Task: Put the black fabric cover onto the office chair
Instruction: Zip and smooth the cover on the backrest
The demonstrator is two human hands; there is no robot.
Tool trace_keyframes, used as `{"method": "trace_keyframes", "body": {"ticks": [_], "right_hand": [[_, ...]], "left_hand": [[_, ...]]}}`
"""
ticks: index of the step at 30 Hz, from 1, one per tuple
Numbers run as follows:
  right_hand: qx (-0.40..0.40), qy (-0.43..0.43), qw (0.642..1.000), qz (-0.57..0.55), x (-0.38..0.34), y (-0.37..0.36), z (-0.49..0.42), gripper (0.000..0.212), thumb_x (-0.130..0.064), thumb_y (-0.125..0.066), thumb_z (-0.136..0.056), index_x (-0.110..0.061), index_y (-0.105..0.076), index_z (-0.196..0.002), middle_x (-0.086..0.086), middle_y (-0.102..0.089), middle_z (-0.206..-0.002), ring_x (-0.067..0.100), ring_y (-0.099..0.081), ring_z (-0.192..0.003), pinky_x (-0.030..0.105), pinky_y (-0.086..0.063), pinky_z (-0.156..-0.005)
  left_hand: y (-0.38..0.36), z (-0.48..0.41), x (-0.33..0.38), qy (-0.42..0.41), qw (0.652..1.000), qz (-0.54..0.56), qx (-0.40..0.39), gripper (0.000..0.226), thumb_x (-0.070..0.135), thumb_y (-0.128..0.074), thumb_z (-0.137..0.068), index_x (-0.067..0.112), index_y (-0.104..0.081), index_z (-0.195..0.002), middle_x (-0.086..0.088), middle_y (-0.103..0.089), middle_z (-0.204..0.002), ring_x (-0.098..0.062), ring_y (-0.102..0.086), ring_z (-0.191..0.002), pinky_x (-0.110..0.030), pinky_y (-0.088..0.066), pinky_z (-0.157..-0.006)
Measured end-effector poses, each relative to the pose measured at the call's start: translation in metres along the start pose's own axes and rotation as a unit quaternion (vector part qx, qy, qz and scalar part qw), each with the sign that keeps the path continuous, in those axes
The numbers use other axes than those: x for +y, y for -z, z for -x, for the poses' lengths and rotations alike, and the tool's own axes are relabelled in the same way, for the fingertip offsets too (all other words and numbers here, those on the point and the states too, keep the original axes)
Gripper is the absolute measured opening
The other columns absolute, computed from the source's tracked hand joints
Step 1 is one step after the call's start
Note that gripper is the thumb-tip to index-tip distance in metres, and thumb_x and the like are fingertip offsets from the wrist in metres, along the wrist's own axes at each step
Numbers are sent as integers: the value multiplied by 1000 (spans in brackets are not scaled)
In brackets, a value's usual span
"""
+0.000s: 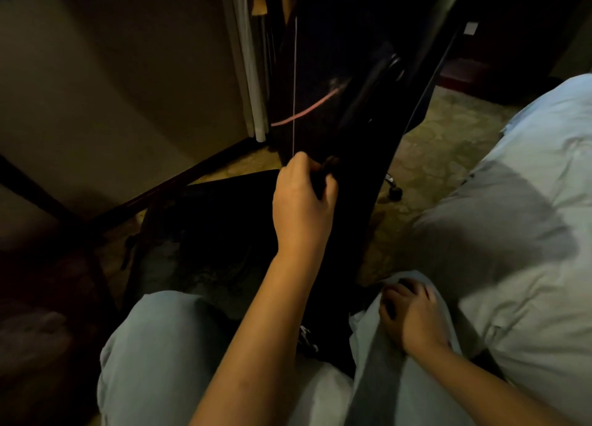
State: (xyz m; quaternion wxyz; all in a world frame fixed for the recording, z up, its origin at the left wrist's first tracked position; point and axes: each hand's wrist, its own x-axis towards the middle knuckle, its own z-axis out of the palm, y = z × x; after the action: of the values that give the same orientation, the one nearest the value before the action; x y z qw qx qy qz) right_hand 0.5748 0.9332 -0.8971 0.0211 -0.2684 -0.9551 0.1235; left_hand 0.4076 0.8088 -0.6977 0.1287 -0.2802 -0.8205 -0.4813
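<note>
The cover (323, 73) is black, crossed by a curved pink line (307, 111) and a thin, pale upright thread (294, 73). The chair (374, 83) frame is glossy black. The carpet (439, 156) is olive-green with a mottled, scaly pattern. The wall (128, 73) is beige, its skirting (179, 182) dark brown. The bedding (528, 201) is pale bluish white, and the trousers (166, 345) are plain light grey-blue.

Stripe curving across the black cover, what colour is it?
Pinkish red, the stripe on the cover; shows best in the head view.
</note>
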Motion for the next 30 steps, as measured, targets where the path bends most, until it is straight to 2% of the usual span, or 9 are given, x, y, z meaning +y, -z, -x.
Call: {"method": "trace_keyframes", "body": {"ticks": [3, 7, 12, 15, 23, 26, 30], "right_hand": [[-7, -16, 999, 28, 3, -3, -2, 40, -42, -37, -83, -27, -72, -96, -3, -67, -108, 24, -51, -114, 38, -27, -102], [50, -7, 998, 33, 0, -5, -3, 27, -36, -45, -80, -27, -70, -82, -7, -68, -90, 20, -56, -101, 34, -29, -92], [60, -1, 998, 29, 2, -6, -3, 25, -35, -48, -80, -25, -71, -84, -4, -68, -93, 22, -55, -103, 40, -38, -93], [49, -3, 998, 39, 1, -7, -4, 38, -41, -37, -83, -25, -71, -85, -5, -68, -94, 21, -55, -104, 39, -39, -95], [46, -6, 997, 58, 1, -12, -6, 43, -43, -32, -84, -25, -71, -87, -6, -68, -96, 19, -53, -106, 37, -34, -95], [49, -4, 997, 63, 1, -13, -6, 41, -43, -33, -83, -26, -70, -87, -7, -68, -96, 19, -53, -106, 36, -31, -94], [58, 2, 997, 48, 0, -13, -6, 43, -42, -32, -84, -24, -71, -88, -6, -68, -94, 19, -53, -105, 37, -35, -96]], "left_hand": [[-2, 21, -29, 59, 997, -14, -38, 12, 16, -62, -91, 12, -50, -92, -2, -54, -90, -18, -53, -84, -37, -49, -70], [-8, 53, -72, 127, 987, 3, -94, 13, 15, -60, -93, 9, -49, -90, -8, -52, -90, -22, -51, -81, -40, -47, -69], [-24, 60, -79, 140, 987, 5, -83, 15, 16, -58, -95, 12, -45, -89, -8, -52, -87, -20, -51, -75, -31, -42, -62], [-29, 66, -89, 136, 987, -9, -84, 16, 17, -58, -95, 16, -43, -88, -4, -51, -85, -16, -50, -73, -23, -35, -58], [-54, 87, -110, 144, 986, -30, -75, 20, 18, -56, -95, 18, -39, -86, 2, -46, -74, -14, -46, -60, -23, -30, -49], [-59, 93, -114, 152, 985, -25, -76, 18, 18, -54, -95, 18, -39, -86, 6, -44, -72, -8, -44, -59, -17, -28, -49], [-68, 99, -120, 183, 978, -15, -102, 15, 19, -53, -96, 16, -41, -88, 1, -52, -75, -16, -51, -63, -21, -30, -51]]}}
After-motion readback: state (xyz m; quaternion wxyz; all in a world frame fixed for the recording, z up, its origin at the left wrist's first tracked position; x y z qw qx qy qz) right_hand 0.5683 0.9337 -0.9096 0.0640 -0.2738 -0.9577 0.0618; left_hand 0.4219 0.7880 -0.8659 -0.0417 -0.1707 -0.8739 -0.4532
